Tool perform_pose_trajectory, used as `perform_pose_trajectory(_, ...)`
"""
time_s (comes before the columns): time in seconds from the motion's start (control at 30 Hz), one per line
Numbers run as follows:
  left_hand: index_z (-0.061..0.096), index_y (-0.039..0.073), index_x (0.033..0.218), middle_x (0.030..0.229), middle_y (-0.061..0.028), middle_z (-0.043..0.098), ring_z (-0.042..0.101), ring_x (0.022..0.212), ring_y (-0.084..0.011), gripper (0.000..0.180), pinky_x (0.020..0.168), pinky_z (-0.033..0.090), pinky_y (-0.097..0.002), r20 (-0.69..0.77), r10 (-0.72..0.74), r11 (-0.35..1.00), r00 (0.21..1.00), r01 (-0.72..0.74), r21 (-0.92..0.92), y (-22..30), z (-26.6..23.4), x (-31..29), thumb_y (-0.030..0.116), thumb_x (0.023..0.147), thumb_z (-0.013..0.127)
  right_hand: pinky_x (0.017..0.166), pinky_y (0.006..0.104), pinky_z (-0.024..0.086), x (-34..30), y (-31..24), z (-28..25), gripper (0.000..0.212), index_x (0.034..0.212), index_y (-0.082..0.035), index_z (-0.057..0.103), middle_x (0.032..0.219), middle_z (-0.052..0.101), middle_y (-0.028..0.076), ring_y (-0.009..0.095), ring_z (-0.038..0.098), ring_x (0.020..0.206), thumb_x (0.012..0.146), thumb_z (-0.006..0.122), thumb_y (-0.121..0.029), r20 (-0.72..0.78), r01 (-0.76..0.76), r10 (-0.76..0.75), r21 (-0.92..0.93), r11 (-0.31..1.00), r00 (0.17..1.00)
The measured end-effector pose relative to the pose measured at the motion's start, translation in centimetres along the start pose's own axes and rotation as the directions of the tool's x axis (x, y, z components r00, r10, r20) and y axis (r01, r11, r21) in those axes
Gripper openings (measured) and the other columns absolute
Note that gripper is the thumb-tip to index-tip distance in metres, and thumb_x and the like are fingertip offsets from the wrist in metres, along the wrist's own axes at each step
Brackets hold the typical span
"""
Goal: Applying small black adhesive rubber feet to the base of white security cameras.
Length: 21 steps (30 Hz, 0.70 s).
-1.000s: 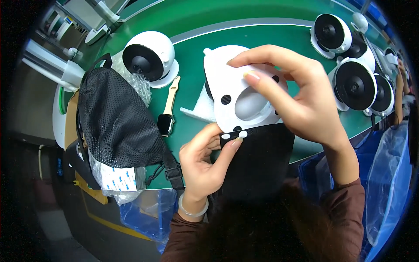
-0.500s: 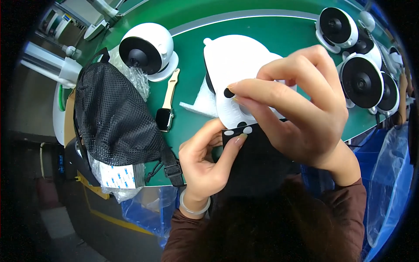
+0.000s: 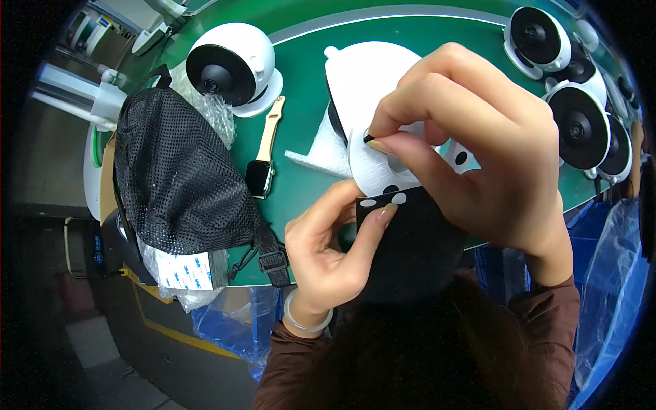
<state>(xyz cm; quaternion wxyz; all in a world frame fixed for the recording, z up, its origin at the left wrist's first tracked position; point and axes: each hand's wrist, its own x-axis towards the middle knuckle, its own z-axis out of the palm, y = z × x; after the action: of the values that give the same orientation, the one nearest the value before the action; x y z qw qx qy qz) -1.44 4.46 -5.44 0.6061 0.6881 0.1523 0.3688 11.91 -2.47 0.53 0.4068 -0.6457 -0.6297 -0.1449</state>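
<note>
Right hand (image 3: 488,147): thumb and forefinger drawn together, tips almost meeting, with a small round black pad (image 3: 369,139) between them, at the left side of the flat white ring-shaped base (image 3: 372,171) of a rounded white plastic device (image 3: 376,68); whether the pad is clear of the base, I cannot tell from where I stand. Left hand (image 3: 328,256): thumb and forefinger closed on the upper edge of a matte black sheet (image 3: 417,239) marked with white oval spots (image 3: 399,198), that edge lying at the base's lower rim. Device: just beyond the left hand, over a green bench (image 3: 294,75), a white foam piece (image 3: 328,150) beside it. Differences from one second ago: right thumb and forefinger, then spread apart across the base, now pinched; the pad, then a full flat disc, now a dark sliver at the fingertips; left-hand pinch on the sheet unchanged.
</note>
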Motion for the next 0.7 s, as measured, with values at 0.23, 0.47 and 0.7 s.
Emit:
perform_pose_trajectory(0.23,0.053,-0.007,0.086,0.062,0.0008,0.050,0.039,0.055,-0.0023,0.015,0.049,0.031,-0.0149,-0.126,0.141,0.986,0.982,-0.129,0.102,-0.6,-0.4,0.0,-0.003,0.072,0.058,0.049,0.0268,0.044,-0.9,-1.7,1.4,0.014,0.071,-0.005,0.058,0.069,0.051,0.005,0.020,0.053,0.056,0.059,0.065,-0.010,-0.129,0.257,-0.273,-0.132,0.957,0.953)
perform_pose_trajectory(0.47,0.054,-0.007,0.089,0.068,-0.0005,0.055,0.044,0.060,-0.0018,0.016,0.052,0.034,-0.0150,-0.100,0.061,0.998,0.993,-0.058,0.032,-0.6,0.3,0.2,-0.005,0.074,0.057,0.080,0.0329,0.040,1.1,-3.9,-1.9,0.008,0.068,-0.002,0.059,0.100,0.057,0.016,0.025,0.051,0.101,0.066,0.063,-0.008,0.061,-0.310,0.327,-0.200,0.930,0.943)
perform_pose_trajectory(0.7,0.055,-0.004,0.089,0.062,-0.0021,0.055,0.043,0.053,-0.0026,0.019,0.048,0.034,-0.0159,-0.077,0.098,0.986,0.992,-0.086,0.144,-0.5,0.1,0.2,-0.004,0.071,0.060,0.079,0.0303,0.041,0.4,-1.1,0.2,0.006,0.068,0.001,0.059,0.099,0.057,0.015,0.024,0.053,0.097,0.065,0.063,-0.002,-0.050,-0.065,0.064,-0.028,0.997,0.997)
